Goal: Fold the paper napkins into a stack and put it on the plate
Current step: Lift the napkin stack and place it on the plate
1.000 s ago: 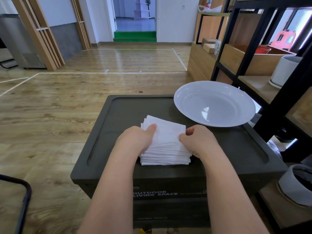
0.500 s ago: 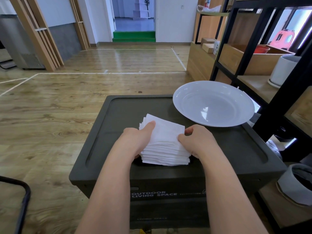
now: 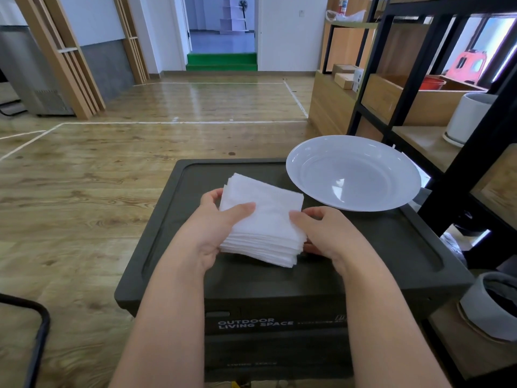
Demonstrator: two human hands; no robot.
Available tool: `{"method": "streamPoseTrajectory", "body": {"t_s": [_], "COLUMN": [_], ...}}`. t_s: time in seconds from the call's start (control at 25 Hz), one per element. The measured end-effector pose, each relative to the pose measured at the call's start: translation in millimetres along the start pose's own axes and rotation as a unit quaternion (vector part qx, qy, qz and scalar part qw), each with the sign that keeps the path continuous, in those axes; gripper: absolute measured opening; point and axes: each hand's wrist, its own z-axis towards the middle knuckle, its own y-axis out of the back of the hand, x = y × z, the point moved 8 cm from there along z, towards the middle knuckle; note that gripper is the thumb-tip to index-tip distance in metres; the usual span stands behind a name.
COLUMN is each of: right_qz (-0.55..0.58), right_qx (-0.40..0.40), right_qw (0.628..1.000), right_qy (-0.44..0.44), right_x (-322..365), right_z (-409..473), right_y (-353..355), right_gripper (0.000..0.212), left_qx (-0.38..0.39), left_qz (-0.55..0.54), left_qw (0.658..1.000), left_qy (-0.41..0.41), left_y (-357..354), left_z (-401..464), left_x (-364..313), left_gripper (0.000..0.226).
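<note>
Box (image 3: 363, 247) lid, dark and rimmed, serves as the work surface on a wood floor (image 3: 84, 191), shelves (image 3: 419, 79) close on its right. Left hand (image 3: 215, 228) and right hand (image 3: 327, 233) each grip a side of the napkins (image 3: 265, 219), thumbs on top, near the lid's middle. The white stack is thick, its edges slightly fanned. Plate (image 3: 354, 172) sits at the far right corner, overhanging.

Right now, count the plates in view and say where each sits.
1. The white plate sits empty on the dark box lid at its far right corner, beside the napkin stack. No others visible.
</note>
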Motion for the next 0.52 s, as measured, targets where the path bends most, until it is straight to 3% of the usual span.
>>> {"method": "streamPoseTrajectory", "body": {"t_s": [0.12, 0.24, 0.36, 0.52], "right_qz": [0.206, 0.323, 0.365, 0.343], "right_qx": [0.122, 0.219, 0.223, 0.169], "right_qw": [0.970, 0.919, 0.902, 0.922], "right_qy": [-0.041, -0.060, -0.060, -0.058], "right_x": [2, 11, 13, 10], "right_z": [-6, -15, -16, -13], "right_y": [-16, -29, -30, -22], "right_gripper": [0.076, 0.066, 0.051, 0.018], "left_qx": [0.051, 0.090, 0.079, 0.053], "left_qz": [-0.103, -0.147, -0.136, -0.084], "left_qw": [0.993, 0.985, 0.988, 0.995], "left_qy": [-0.005, -0.001, 0.000, 0.022], "left_y": [-1, -8, -9, -11], "left_z": [-7, -13, -13, -8], "left_x": [-8, -11, -10, -5], "left_gripper": [0.069, 0.069, 0.069, 0.059]}}
